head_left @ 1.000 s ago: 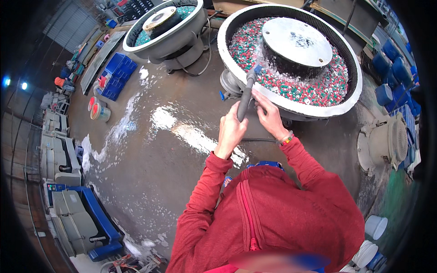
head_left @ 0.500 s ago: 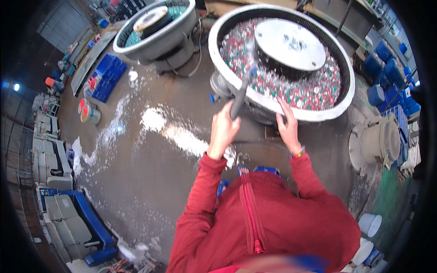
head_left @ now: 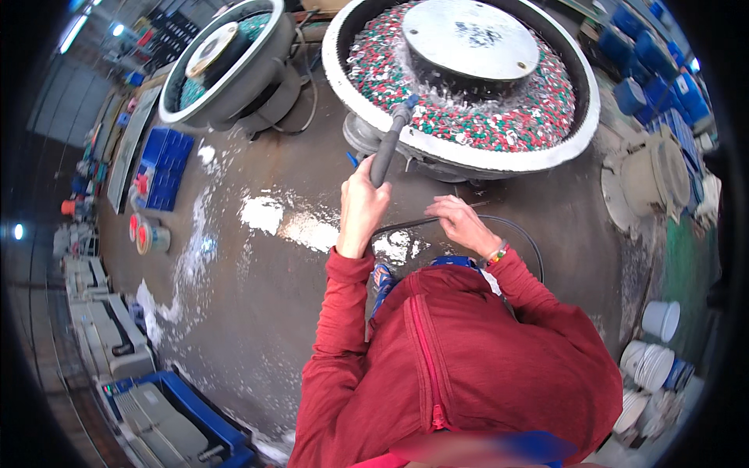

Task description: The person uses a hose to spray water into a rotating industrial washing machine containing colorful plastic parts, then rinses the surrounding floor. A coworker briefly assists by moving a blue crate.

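My left hand (head_left: 364,201) is wrapped round the dark grey grip of a spray wand (head_left: 384,158). Its blue-ended tip points over the near left rim of a big round vibratory finishing bowl (head_left: 460,154). Small red and green pieces, mixed with pale, shiny ones (head_left: 499,129), fill the bowl around a white-topped centre hub (head_left: 472,37). Clear water or foam shows beside the hub. Below the bowl, my right hand (head_left: 462,224) is closed at a thin black hose (head_left: 515,225), fingers pointing left; the fingers partly hide the hose.
A smaller bowl (head_left: 261,86) with teal pieces stands at the far left. Blue crates (head_left: 165,168) and buckets (head_left: 153,238) sit on the left, past white foam on the wet floor (head_left: 265,327). On the right are a beige round machine part (head_left: 654,178), blue drums (head_left: 655,54) and white pails (head_left: 647,365).
My right hand has left the bowl's rim and come down towards me to the black hose, which has risen into a curve. My left hand keeps the wand; the view has shifted.
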Demonstrator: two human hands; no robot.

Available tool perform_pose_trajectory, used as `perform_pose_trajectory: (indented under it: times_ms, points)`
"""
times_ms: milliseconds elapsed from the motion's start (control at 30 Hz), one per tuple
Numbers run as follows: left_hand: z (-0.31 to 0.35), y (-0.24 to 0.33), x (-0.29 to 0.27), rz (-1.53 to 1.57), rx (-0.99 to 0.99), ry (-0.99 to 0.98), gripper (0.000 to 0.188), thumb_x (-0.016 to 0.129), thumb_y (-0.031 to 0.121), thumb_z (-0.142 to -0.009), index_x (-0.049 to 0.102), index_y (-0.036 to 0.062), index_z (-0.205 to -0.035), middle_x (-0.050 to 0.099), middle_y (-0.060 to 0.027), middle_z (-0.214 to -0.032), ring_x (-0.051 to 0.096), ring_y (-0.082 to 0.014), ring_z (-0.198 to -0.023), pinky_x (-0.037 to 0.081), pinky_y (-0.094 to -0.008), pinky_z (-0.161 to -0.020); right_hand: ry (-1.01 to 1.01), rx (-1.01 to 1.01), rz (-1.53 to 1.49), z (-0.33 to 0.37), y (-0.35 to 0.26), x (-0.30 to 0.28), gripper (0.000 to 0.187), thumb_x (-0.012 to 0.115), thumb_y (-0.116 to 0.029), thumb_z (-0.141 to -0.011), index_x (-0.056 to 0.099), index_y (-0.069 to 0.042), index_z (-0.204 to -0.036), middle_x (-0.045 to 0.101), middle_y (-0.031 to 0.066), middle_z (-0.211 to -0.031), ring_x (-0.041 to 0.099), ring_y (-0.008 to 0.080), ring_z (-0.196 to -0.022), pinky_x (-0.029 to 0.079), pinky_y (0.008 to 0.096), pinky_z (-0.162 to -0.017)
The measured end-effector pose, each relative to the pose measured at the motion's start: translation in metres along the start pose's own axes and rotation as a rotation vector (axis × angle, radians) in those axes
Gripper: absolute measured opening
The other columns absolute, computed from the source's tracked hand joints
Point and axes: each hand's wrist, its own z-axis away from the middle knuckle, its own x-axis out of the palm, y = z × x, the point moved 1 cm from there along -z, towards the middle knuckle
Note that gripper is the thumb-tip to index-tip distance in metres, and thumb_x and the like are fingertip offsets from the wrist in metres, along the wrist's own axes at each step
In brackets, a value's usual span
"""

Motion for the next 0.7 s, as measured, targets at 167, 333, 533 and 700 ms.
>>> perform_pose_trajectory:
  times_ms: [167, 333, 533, 700]
  points:
    - [-0.014, -0.005, -0.017, -0.004, 0.068, -0.175, 0.045, 0.052, 0.006, -0.067, 0.054, -0.0005, -0.112, 0.061, -0.0182, -0.071, 0.062, -0.0213, -0.065, 0.047, -0.0328, -0.062, 0.055, 0.063, 0.039, -0.012, -0.012, 0.014, 0.03, 0.052, 0.006, -0.069, 0.062, -0.004, -0.095, 0.061, 0.0099, -0.096, 0.052, 0.0279, -0.103, 0.042, 0.0376, -0.089]
    - [-0.022, 0.008, -0.014, 0.044, 0.222, -0.425, 0.042, 0.051, 0.003, -0.069, 0.052, -0.0023, -0.11, 0.058, -0.0289, -0.08, 0.059, -0.0401, -0.081, 0.046, -0.042, -0.07, 0.056, 0.169, 0.038, -0.007, -0.033, 0.04, 0.029, 0.051, 0.005, -0.07, 0.063, -0.005, -0.095, 0.061, 0.0105, -0.095, 0.052, 0.0276, -0.103, 0.04, 0.037, -0.091]
    - [-0.038, 0.001, -0.017, 0.066, 0.209, -0.381, 0.041, 0.053, 0.004, -0.069, 0.053, -0.002, -0.11, 0.059, -0.0285, -0.081, 0.059, -0.0387, -0.084, 0.046, -0.0409, -0.072, 0.069, 0.237, 0.071, 0.008, -0.034, 0.035, 0.026, 0.051, 0.003, -0.069, 0.063, -0.003, -0.092, 0.061, 0.0119, -0.092, 0.053, 0.0277, -0.098, 0.042, 0.0373, -0.088]
    - [-0.056, -0.039, -0.039, -0.004, 0.08, -0.245, 0.041, 0.05, 0.004, -0.07, 0.052, -0.0028, -0.111, 0.057, -0.009, -0.059, 0.055, -0.0129, -0.049, 0.045, -0.0293, -0.049, 0.105, 0.247, 0.153, 0.011, -0.027, 0.018, 0.027, 0.05, 0.004, -0.069, 0.063, -0.001, -0.092, 0.06, 0.0136, -0.091, 0.054, 0.0285, -0.096, 0.042, 0.0374, -0.087]
